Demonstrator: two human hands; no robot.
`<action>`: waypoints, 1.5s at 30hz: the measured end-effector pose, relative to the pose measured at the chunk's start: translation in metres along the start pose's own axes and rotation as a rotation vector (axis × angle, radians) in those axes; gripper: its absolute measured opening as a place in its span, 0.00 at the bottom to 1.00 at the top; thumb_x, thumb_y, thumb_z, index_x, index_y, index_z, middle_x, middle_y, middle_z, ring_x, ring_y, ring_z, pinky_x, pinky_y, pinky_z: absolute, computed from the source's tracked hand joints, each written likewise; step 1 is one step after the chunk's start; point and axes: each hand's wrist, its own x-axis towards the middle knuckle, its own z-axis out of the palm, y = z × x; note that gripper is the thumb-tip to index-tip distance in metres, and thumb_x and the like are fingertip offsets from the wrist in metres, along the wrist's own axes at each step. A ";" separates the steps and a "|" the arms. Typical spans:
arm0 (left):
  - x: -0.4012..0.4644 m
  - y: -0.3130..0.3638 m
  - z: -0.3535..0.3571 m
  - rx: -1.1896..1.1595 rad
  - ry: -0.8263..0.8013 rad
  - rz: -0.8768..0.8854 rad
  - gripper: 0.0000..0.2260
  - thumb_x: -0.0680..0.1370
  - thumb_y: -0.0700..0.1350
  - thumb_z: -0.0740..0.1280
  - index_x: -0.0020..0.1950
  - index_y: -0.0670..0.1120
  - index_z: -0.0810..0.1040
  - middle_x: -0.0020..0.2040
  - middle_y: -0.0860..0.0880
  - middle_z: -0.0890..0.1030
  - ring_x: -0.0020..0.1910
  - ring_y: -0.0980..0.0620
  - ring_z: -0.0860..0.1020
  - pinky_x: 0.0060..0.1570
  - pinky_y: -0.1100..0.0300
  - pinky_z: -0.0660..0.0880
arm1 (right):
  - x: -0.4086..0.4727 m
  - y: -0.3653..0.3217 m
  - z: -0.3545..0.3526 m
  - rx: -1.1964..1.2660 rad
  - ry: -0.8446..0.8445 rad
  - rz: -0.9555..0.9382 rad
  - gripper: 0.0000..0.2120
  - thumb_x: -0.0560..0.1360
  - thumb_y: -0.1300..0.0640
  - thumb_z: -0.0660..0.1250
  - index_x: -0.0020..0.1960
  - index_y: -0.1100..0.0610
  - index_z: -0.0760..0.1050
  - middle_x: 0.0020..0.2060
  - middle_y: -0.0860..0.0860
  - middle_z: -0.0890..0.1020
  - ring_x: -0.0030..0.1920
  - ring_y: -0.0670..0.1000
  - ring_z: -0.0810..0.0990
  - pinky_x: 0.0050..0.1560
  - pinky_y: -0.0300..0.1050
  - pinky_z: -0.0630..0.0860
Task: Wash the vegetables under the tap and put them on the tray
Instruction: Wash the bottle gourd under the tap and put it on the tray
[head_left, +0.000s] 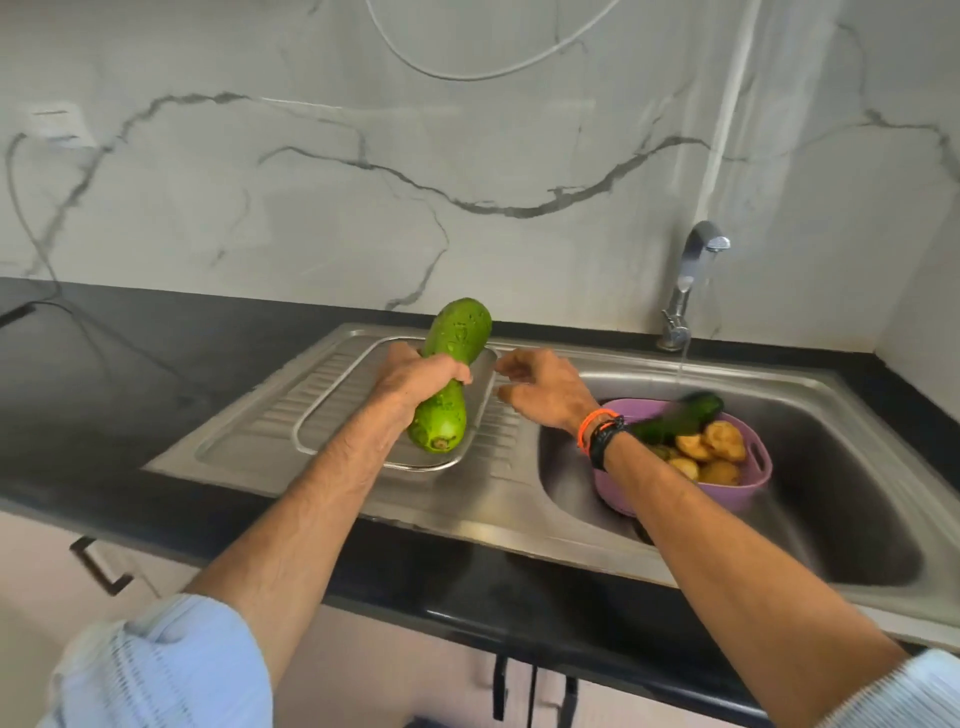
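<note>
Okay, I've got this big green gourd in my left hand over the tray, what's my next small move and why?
Probably lower the green gourd flat onto the steel tray and let go. It looks wet, so likely washed, and the left hand grips it tilted right above the tray. The right hand hangs open beside it, and the purple basket in the sink holds more vegetables.

A black counter (156, 374) carries a steel sink (519, 499) whose drainboard bears a tray (332, 387).
</note>
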 end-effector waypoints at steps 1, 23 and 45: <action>0.001 -0.002 -0.006 0.003 0.012 -0.007 0.23 0.58 0.45 0.81 0.49 0.41 0.78 0.46 0.43 0.83 0.44 0.45 0.83 0.46 0.48 0.83 | 0.002 -0.004 0.005 -0.023 -0.008 0.001 0.17 0.72 0.59 0.69 0.61 0.55 0.80 0.58 0.52 0.83 0.61 0.50 0.80 0.65 0.43 0.73; 0.052 -0.047 -0.013 0.378 -0.006 -0.031 0.29 0.59 0.53 0.75 0.58 0.45 0.78 0.55 0.45 0.82 0.57 0.44 0.80 0.58 0.51 0.78 | 0.008 -0.005 0.054 -0.131 0.043 0.105 0.17 0.73 0.58 0.67 0.61 0.56 0.79 0.59 0.55 0.80 0.50 0.49 0.74 0.51 0.36 0.67; 0.003 -0.034 -0.025 0.330 0.061 0.198 0.20 0.73 0.41 0.74 0.64 0.45 0.77 0.65 0.46 0.78 0.66 0.47 0.75 0.60 0.61 0.69 | -0.040 0.013 0.006 0.096 0.121 0.198 0.16 0.75 0.56 0.72 0.61 0.57 0.79 0.58 0.52 0.82 0.59 0.52 0.80 0.66 0.44 0.73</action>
